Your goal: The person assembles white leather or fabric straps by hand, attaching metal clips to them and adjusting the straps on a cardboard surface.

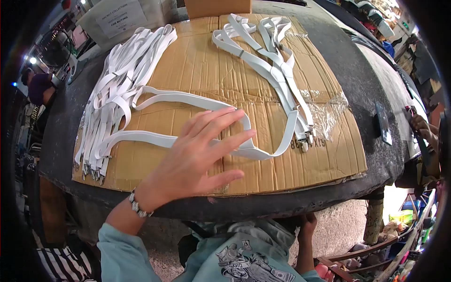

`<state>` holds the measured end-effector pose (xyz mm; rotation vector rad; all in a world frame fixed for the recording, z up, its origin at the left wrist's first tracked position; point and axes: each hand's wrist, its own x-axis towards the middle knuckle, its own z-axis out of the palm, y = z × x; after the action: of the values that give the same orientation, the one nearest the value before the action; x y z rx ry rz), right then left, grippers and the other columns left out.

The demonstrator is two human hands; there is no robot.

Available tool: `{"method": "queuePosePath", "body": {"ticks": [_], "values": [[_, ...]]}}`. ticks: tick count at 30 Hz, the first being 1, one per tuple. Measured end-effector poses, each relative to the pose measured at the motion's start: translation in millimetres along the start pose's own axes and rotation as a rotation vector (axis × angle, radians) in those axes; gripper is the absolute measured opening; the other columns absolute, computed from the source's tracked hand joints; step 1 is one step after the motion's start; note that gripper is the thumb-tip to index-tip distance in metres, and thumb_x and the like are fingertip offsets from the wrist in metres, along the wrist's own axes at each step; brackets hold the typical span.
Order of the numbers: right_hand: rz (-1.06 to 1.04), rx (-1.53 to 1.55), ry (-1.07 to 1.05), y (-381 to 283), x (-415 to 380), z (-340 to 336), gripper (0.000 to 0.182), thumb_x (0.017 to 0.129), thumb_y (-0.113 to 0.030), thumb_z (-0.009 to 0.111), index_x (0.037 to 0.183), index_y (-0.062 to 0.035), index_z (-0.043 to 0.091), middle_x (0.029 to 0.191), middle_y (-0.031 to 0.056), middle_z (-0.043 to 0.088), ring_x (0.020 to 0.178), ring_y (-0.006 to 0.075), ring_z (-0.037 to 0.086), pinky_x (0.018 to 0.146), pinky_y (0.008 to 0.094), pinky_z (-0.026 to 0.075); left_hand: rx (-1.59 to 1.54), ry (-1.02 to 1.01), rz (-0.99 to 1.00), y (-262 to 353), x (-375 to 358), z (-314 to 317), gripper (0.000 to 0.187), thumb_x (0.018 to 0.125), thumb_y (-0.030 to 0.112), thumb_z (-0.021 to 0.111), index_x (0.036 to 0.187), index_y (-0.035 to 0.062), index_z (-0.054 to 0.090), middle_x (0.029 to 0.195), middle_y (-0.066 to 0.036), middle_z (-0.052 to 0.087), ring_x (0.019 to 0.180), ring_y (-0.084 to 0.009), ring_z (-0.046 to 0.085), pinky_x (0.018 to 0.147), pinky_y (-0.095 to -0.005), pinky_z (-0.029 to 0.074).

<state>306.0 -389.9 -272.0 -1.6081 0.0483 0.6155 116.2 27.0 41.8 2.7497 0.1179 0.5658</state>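
Observation:
My left hand [206, 143] is spread out, fingers stretched, over a pair of white suspenders [260, 154] on the cardboard sheet [197, 61]. The hand covers the middle of these straps, with fingertips right at the band. To the right, the straps run up to metal clips [305, 134] and the crossing of white suspenders [280, 73]. Leftward they reach a thick pile of white suspenders [127, 70], whose clips hang at its near end. My right hand [307, 224] is lowered at the table's near edge, its fingers mostly hidden.
A dark table [324, 56] bears the cardboard. Behind the pile stands a box with a paper label [121, 19]. A phone [383, 124] lies at the right. Another person [40, 87] is at the far left, and another person's hand [423, 128] shows at the right.

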Motion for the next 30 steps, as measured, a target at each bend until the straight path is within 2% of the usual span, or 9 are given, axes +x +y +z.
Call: {"method": "queuePosePath", "body": {"ticks": [3, 9, 11, 15, 19, 20, 24, 27, 30], "values": [[0.137, 0.274, 0.001, 12, -3, -17, 0.023, 0.101, -0.016, 0.066, 0.121, -0.0046, 0.067, 0.104, 0.004, 0.072, 0.088, 0.0153, 0.067, 0.076, 0.0287, 0.052, -0.008, 0.015, 0.05, -24, 9, 33, 0.063, 0.087, 0.04, 0.079, 0.142, 0.0144, 0.061, 0.15, -0.014, 0.051, 0.139, -0.0337, 0.047, 0.12, -0.0528, 0.032], [0.313, 0.667, 0.257, 25, -28, -30, 0.013, 0.103, -0.017, 0.063, 0.112, -0.0079, 0.067, 0.083, -0.002, 0.065, 0.064, 0.0057, 0.055, 0.053, 0.0212, 0.039, -0.077, -0.039, 0.144, -39, 21, 51, 0.055, 0.084, 0.031, 0.081, 0.135, 0.0142, 0.066, 0.143, -0.01, 0.056, 0.136, -0.0305, 0.051, 0.12, -0.0531, 0.032], [0.308, 0.464, 0.253, 21, -33, -45, 0.014, 0.103, -0.02, 0.064, 0.108, -0.0069, 0.066, 0.077, -0.0009, 0.06, 0.059, 0.0077, 0.052, 0.05, 0.0232, 0.038, -0.096, -0.028, 0.185, -40, 27, 55, 0.049, 0.083, 0.026, 0.081, 0.128, 0.0132, 0.068, 0.137, -0.008, 0.059, 0.134, -0.0295, 0.053, 0.12, -0.0525, 0.032], [0.213, 0.096, 0.268, -13, -42, -42, 0.021, 0.101, -0.025, 0.067, 0.103, -0.0043, 0.065, 0.071, 0.0001, 0.055, 0.052, 0.0097, 0.047, 0.047, 0.0263, 0.036, -0.123, 0.004, 0.297, -44, 33, 57, 0.037, 0.081, 0.016, 0.08, 0.115, 0.0091, 0.069, 0.106, -0.005, 0.064, 0.106, -0.0256, 0.063, 0.11, -0.0486, 0.041], [0.168, -0.235, 0.126, -73, -46, -23, 0.026, 0.1, -0.027, 0.069, 0.1, -0.0009, 0.067, 0.074, 0.0033, 0.061, 0.056, 0.0109, 0.052, 0.048, 0.0275, 0.039, -0.188, 0.008, 0.277, -45, 33, 42, 0.029, 0.081, 0.013, 0.078, 0.108, 0.0067, 0.07, 0.083, -0.002, 0.06, 0.079, -0.0214, 0.059, 0.088, -0.0401, 0.047], [0.221, -0.262, 0.09, -89, -47, -19, 0.022, 0.098, -0.02, 0.068, 0.103, 0.0014, 0.068, 0.078, 0.006, 0.065, 0.059, 0.0128, 0.057, 0.052, 0.0288, 0.044, -0.169, 0.028, 0.274, -45, 32, 40, 0.027, 0.082, 0.013, 0.077, 0.107, 0.0062, 0.07, 0.079, -0.002, 0.058, 0.074, -0.0205, 0.057, 0.082, -0.0378, 0.046], [0.223, -0.629, -0.325, -148, -57, -11, 0.023, 0.09, -0.008, 0.066, 0.11, 0.0021, 0.071, 0.085, 0.0103, 0.071, 0.066, 0.0169, 0.064, 0.064, 0.0299, 0.052, -0.255, -0.079, 0.288, -51, 21, 54, 0.021, 0.085, 0.015, 0.076, 0.103, 0.0064, 0.07, 0.076, -0.001, 0.057, 0.071, -0.0199, 0.055, 0.07, -0.0343, 0.041], [0.109, -0.895, -0.538, -215, -75, 40, 0.022, 0.087, -0.004, 0.069, 0.107, 0.0029, 0.072, 0.086, 0.0134, 0.072, 0.071, 0.0189, 0.067, 0.068, 0.0303, 0.054, -0.31, -0.064, 0.278, -43, 17, 58, 0.017, 0.085, 0.015, 0.076, 0.098, 0.0061, 0.07, 0.072, -0.001, 0.057, 0.068, -0.0196, 0.054, 0.065, -0.0337, 0.041], [-0.135, -0.759, -0.607, -259, -89, 80, 0.025, 0.08, 0.0, 0.073, 0.105, 0.0032, 0.073, 0.087, 0.0154, 0.073, 0.077, 0.02, 0.07, 0.071, 0.0299, 0.054, -0.365, -0.075, 0.281, -38, 17, 58, 0.014, 0.085, 0.015, 0.076, 0.092, 0.006, 0.069, 0.07, -0.002, 0.056, 0.066, -0.0201, 0.053, 0.063, -0.0342, 0.04]]}}
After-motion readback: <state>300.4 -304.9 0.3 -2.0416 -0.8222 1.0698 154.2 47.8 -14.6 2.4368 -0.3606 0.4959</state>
